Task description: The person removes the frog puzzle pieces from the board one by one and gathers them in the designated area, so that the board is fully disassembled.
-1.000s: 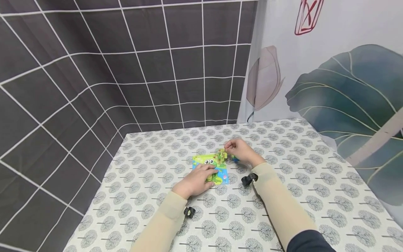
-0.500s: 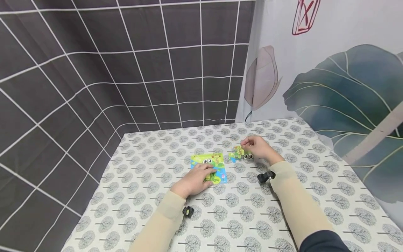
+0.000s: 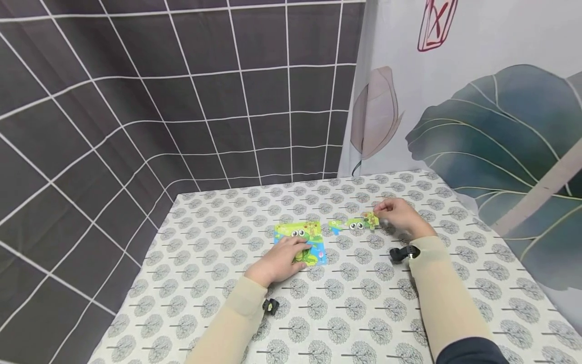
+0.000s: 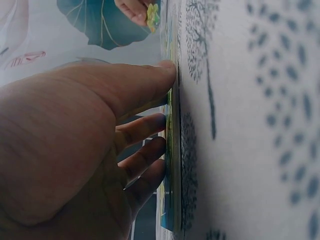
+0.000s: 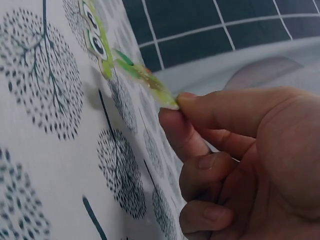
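A square frog puzzle (image 3: 320, 241), green, yellow and blue, lies on the tablecloth in the head view. My left hand (image 3: 283, 257) rests on its lower left part, covering some of the frog; in the left wrist view the fingertips touch the top of the thick board (image 4: 173, 197). Between thumb and index finger my right hand (image 3: 401, 214) pinches a green and yellow puzzle piece (image 5: 150, 84), held tilted close over the cloth. Just left of it lies a puzzle piece with two frog eyes (image 3: 356, 225), and beyond that a green and blue piece (image 3: 335, 227).
A white tablecloth (image 3: 336, 331) with grey tree prints covers the table. Behind and to the left hangs a dark cloth (image 3: 218, 96) with white grid lines. At the right stands a pale curtain (image 3: 400, 30) with large leaf prints.
My right hand has moved right, away from the puzzle, carrying its piece. The eye piece and the blue and green piece now lie apart on the cloth. My left hand stays on the puzzle.
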A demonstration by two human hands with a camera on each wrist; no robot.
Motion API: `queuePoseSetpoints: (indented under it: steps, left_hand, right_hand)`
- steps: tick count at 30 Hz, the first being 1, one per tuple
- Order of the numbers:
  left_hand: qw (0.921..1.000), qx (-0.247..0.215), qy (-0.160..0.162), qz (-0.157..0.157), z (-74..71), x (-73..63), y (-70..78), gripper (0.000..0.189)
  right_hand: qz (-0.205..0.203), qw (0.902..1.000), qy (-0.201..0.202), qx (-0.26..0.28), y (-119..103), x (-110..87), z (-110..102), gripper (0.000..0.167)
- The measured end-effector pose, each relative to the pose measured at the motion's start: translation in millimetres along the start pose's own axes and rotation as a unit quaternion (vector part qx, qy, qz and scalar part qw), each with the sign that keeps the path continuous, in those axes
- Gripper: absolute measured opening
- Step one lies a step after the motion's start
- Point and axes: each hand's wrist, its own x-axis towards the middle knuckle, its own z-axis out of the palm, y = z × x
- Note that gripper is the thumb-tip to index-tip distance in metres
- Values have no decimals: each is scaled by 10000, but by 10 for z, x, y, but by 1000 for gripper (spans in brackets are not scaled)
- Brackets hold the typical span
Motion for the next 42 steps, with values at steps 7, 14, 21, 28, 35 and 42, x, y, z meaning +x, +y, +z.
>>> queuePoseSetpoints:
  steps: [7,14,21,28,35,42]
  left_hand:
    - [10000,1,2,-1,-8,-11,5,58]
    - [10000,-13,1,6,-16,-10,14,59]
    - [10000,-18,24,6,-9,-1,3,58]
    - [10000,14,18,-5,2,-16,5,59]
    - [10000,26,28,44,14,-34,15,59]
    - [9999,-59,81,31,-6,-35,20,58]
  right_hand:
    - [272,9995,28,149,121,-48,-59,26]
    - [372,9981,233,-429,179,-20,-41,23]
    - [391,9919,512,-1098,179,27,4,18]
    - [408,9918,490,-1111,143,-18,39,20]
    - [325,9908,513,-1213,170,-20,55,20]
    - [214,9909,535,-1215,151,-18,26,18]
